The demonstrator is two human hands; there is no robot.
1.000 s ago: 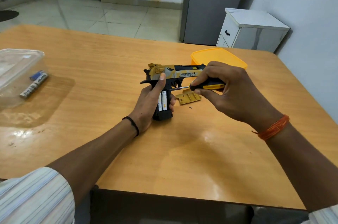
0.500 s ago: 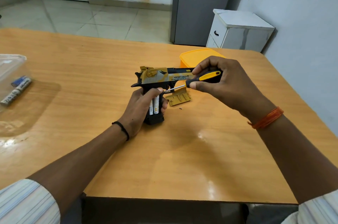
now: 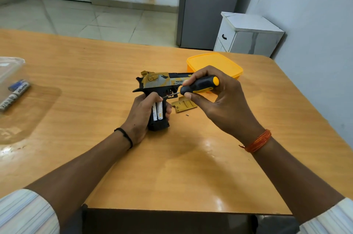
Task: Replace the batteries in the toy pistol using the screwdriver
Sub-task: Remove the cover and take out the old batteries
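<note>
A gold, grey and black toy pistol (image 3: pixel 158 82) stands with its grip on the wooden table (image 3: pixel 191 166). My left hand (image 3: pixel 143 117) wraps around the grip, whose open compartment shows two white batteries (image 3: pixel 158 111). My right hand (image 3: pixel 215 98) grips the black-and-yellow screwdriver (image 3: pixel 198 85); its metal tip points left, at the top of the batteries beside my left thumb. The gold battery cover (image 3: pixel 183 105) lies flat on the table just right of the grip, with a tiny screw (image 3: pixel 187 114) in front of it.
A yellow lidded box (image 3: pixel 225 62) sits behind the pistol. At the left edge a clear plastic container (image 3: pixel 9 67) lies over loose batteries (image 3: pixel 14 95). A white cabinet (image 3: pixel 246 34) and a grey cupboard stand past the table's far edge.
My right hand has tilted the screwdriver's handle upward, its tip staying by the batteries. My left thumb has slid down from the slide to the grip. The camera has shifted right.
</note>
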